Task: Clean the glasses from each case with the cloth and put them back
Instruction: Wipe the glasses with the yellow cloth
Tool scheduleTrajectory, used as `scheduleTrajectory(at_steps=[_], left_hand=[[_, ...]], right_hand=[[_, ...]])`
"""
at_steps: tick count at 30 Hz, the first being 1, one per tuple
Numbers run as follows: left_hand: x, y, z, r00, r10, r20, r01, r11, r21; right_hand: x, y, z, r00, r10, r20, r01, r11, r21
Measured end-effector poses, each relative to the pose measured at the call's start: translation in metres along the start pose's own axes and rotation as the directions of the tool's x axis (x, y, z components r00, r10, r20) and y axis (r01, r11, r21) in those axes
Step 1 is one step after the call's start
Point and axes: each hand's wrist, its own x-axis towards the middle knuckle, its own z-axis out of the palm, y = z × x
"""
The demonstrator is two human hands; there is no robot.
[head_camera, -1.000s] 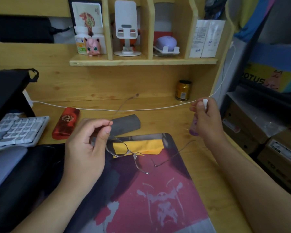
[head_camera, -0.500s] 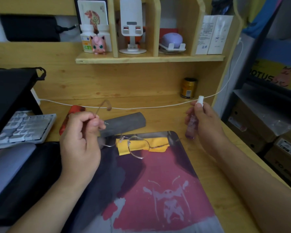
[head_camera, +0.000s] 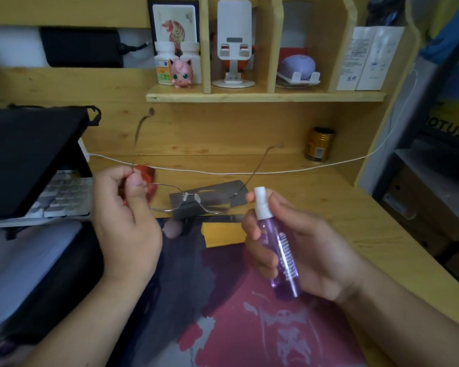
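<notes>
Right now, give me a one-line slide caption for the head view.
Left hand pinches glasses by one temple while right hand aims purple spray bottle; yellow cloth waits.

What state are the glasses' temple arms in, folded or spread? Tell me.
Spread. Both temple arms of the glasses angle up and away from the lenses; the left hand pinches one near its hinge.

The left hand (head_camera: 125, 207) hides most of the red case (head_camera: 149, 181)

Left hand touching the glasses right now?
Touching. Head view: left hand pinches the glasses at one temple, frame lifted above the desk.
</notes>
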Motion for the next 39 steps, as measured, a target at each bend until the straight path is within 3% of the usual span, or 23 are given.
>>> scheduleTrajectory(at_steps=[3,6,11,14,16,19,24,28,39], left_hand=[[-0.003,0.005,0.002,1.000,0.007,0.020,-0.006,1.000,-0.026],[-0.005,0.005,0.001,1.000,0.025,0.016,-0.024,0.999,-0.040],[-0.005,0.008,0.000,0.983,0.181,-0.003,-0.181,0.983,0.010],[-0.005,0.010,0.000,0.963,0.271,0.011,-0.271,0.962,0.036],[-0.005,0.012,0.001,0.951,0.309,0.022,-0.310,0.950,0.035],[-0.007,0.018,0.002,0.928,0.372,0.037,-0.373,0.927,0.046],[-0.008,0.023,0.005,0.896,0.440,0.066,-0.443,0.896,0.042],[-0.008,0.026,0.005,0.881,0.469,0.066,-0.472,0.881,0.035],[-0.008,0.026,0.005,0.884,0.462,0.068,-0.465,0.884,0.045]], right_hand=[[-0.003,0.006,0.007,0.999,0.012,0.032,-0.010,0.999,-0.052],[-0.002,0.015,0.012,0.999,-0.036,-0.024,0.033,0.992,-0.119],[0.001,0.026,0.024,0.916,-0.317,-0.247,0.158,0.848,-0.505],[-0.001,0.021,0.034,0.819,-0.327,-0.471,-0.011,0.813,-0.583],[-0.002,0.020,0.035,0.785,-0.244,-0.570,-0.138,0.828,-0.544],[0.001,0.020,0.032,0.762,-0.148,-0.630,-0.192,0.879,-0.438],[0.005,0.018,0.029,0.734,-0.132,-0.667,-0.195,0.899,-0.392],[0.004,0.016,0.033,0.754,-0.100,-0.650,-0.198,0.908,-0.369],[0.003,0.014,0.033,0.754,-0.117,-0.646,-0.186,0.906,-0.381]])
